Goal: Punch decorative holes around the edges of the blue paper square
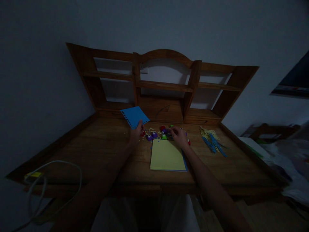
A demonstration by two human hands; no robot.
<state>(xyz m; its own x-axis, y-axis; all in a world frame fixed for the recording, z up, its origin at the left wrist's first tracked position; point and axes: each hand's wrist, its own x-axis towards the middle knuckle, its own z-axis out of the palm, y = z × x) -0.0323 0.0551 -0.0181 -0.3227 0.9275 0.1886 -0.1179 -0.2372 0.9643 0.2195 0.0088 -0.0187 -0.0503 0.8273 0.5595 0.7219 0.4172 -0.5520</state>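
Note:
My left hand (136, 131) pinches a blue sheet of paper (134, 115) by its near right corner and holds it up above the desk. Small cut-outs run along that sheet's left and lower edge. Over the far edge of a yellow sheet stack (167, 156), my right hand (178, 134) has its fingers curled together; whatever is between them is too dark to make out. Around both hands lie small rounded pieces with white eyes: purple ones (152, 135), a green one (164, 136) and a red one (163, 128). Tiny pale paper bits are scattered among them.
Yellow and blue punched paper strips (213, 141) lie in a pile on the right of the wooden desk (103, 151). A wooden shelf unit (166, 85) stands along the back. At the left front corner, a white cable (60, 162) loops over the edge.

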